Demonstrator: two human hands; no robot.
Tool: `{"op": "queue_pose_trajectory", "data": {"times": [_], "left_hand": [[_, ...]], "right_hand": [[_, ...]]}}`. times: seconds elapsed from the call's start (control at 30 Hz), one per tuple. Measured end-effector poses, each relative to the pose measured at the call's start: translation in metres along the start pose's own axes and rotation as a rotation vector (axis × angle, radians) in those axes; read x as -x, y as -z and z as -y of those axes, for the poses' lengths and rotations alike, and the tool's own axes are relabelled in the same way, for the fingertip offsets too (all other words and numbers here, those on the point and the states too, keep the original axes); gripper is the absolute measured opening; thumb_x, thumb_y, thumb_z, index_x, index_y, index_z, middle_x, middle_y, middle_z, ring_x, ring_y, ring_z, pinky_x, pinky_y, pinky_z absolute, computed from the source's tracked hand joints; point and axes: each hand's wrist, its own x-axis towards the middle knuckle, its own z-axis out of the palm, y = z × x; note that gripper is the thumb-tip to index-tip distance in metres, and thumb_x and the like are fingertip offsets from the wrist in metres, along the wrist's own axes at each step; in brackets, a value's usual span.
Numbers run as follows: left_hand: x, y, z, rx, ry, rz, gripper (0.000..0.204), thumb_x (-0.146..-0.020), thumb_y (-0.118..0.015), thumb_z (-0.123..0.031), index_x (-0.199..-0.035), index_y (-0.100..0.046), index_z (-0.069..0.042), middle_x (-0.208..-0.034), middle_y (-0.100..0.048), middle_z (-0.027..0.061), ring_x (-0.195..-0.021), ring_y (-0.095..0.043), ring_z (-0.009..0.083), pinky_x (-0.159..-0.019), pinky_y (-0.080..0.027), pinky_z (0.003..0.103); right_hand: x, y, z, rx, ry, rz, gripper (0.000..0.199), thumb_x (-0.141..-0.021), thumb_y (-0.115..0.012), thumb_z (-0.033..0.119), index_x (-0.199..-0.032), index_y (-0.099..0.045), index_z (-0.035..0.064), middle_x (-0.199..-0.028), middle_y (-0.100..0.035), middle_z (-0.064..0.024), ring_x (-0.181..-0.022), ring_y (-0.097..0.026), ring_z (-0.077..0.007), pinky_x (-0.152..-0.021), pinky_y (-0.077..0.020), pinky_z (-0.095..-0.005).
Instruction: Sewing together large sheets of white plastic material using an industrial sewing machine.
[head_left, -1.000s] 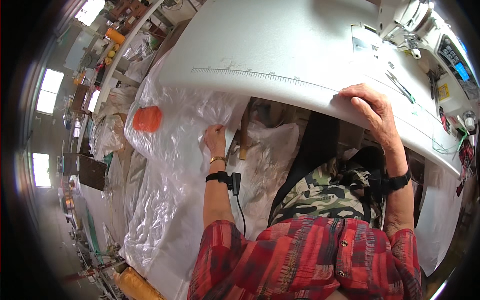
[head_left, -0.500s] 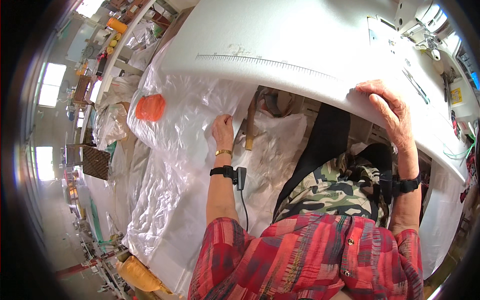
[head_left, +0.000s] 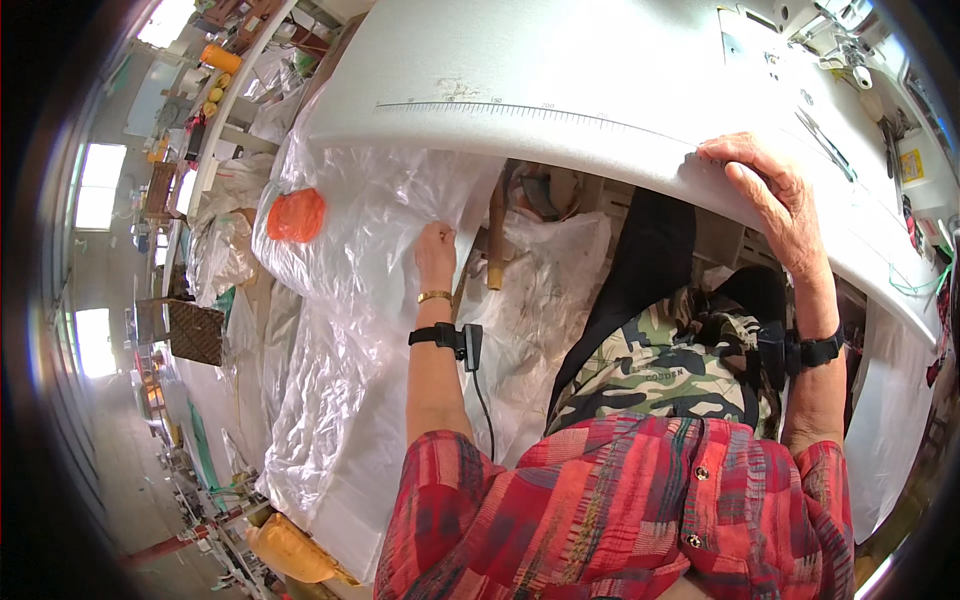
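My left hand (head_left: 436,255) is closed, with its fingers curled in over a wrinkled clear plastic sheet (head_left: 350,215) left of my legs. Whether the fingers pinch the plastic or anything else is hidden. My right hand (head_left: 775,195) lies on the near edge of a white sewing-machine table (head_left: 600,150), thumb apart from the fingers and nothing in its grip. A ruler scale (head_left: 495,105) is marked along the tabletop. At the far right, part of a sewing machine (head_left: 850,55) stands on the table.
An orange-red piece (head_left: 297,215) lies at the plastic's left part. Scissors (head_left: 826,140) rest on the table, near green thread (head_left: 920,285). A brown stick (head_left: 496,240) stands below the table edge. Shelving (head_left: 235,115) with bags is at far left; a yellow-orange bundle (head_left: 290,548) lies lower left.
The view has shifted slightly, so the table and both hands sit a little differently in it. Both hands keep about the same pose and place; nothing visibly taken or let go.
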Motion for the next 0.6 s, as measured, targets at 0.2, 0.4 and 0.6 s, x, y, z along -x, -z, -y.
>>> {"op": "queue_pose_trajectory", "data": {"times": [0.2,0.4,0.6], "left_hand": [[-0.009,0.004,0.013,0.02,0.041,0.045,0.017,-0.084,-0.069,-0.018,-0.086,-0.067,-0.001,-0.084,-0.068,0.018,-0.081,-0.064,0.037,-0.073,-0.049,0.043],[-0.02,-0.003,0.031,0.087,0.108,0.089,0.021,-0.083,-0.071,-0.019,-0.088,-0.071,0.001,-0.073,-0.069,0.0137,-0.065,-0.065,0.0221,-0.063,-0.05,0.035],[-0.025,-0.009,0.049,0.183,0.078,0.123,0.021,-0.083,-0.072,-0.018,-0.086,-0.072,0.003,-0.07,-0.069,0.0101,-0.062,-0.063,0.0167,-0.06,-0.05,0.031]], "right_hand": [[0.001,0.0,-0.004,0.049,0.029,-0.018,0.026,-0.098,-0.058,0.026,-0.113,-0.07,0.0082,-0.111,-0.068,-0.0025,-0.107,-0.06,-0.014,-0.099,-0.0441,-0.0295],[0.0,-0.001,-0.006,-0.001,0.044,-0.029,0.027,-0.099,-0.057,0.028,-0.112,-0.07,0.0084,-0.108,-0.069,-0.0026,-0.107,-0.061,-0.0147,-0.099,-0.0447,-0.0296],[0.0,0.001,-0.01,0.048,0.077,-0.044,0.028,-0.098,-0.06,0.03,-0.111,-0.072,0.0087,-0.105,-0.071,-0.0024,-0.103,-0.063,-0.0133,-0.096,-0.0471,-0.0289]]}}
